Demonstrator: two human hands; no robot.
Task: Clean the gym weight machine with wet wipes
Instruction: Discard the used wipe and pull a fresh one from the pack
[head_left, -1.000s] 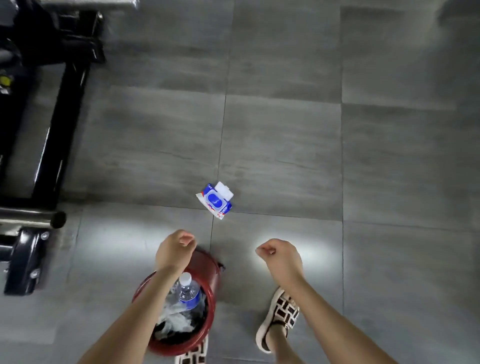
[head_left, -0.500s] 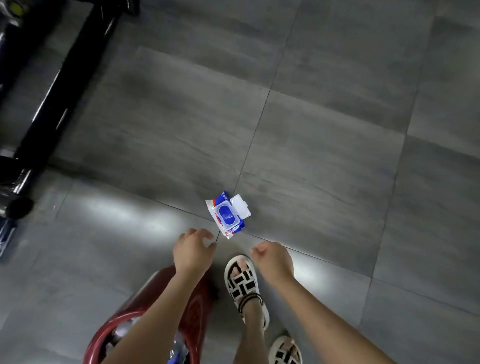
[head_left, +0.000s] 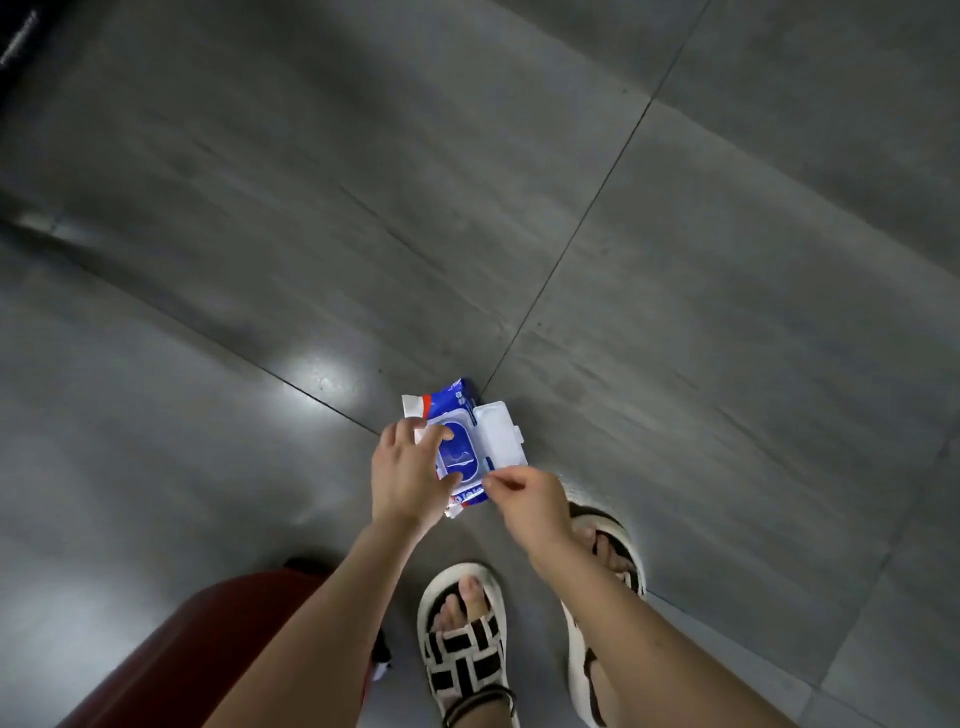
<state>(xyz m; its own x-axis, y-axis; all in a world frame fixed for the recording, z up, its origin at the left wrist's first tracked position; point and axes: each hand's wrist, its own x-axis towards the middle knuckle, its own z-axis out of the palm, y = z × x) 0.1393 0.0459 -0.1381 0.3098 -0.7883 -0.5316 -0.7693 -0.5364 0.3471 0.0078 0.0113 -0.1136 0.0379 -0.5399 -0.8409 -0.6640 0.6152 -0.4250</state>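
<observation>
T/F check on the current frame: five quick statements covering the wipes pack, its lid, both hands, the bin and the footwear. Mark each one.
1. The lid of the wet wipes pack is flipped open. True.
2. The left hand grips the pack. True.
3. The right hand hangs well away from the pack. False: its fingertips pinch at the pack's edge, just below the lid.
4. The red bin stands to the right of the feet. False: it is at the lower left, beside the left forearm.
5. The person is barefoot. False: both feet wear sandals.
</observation>
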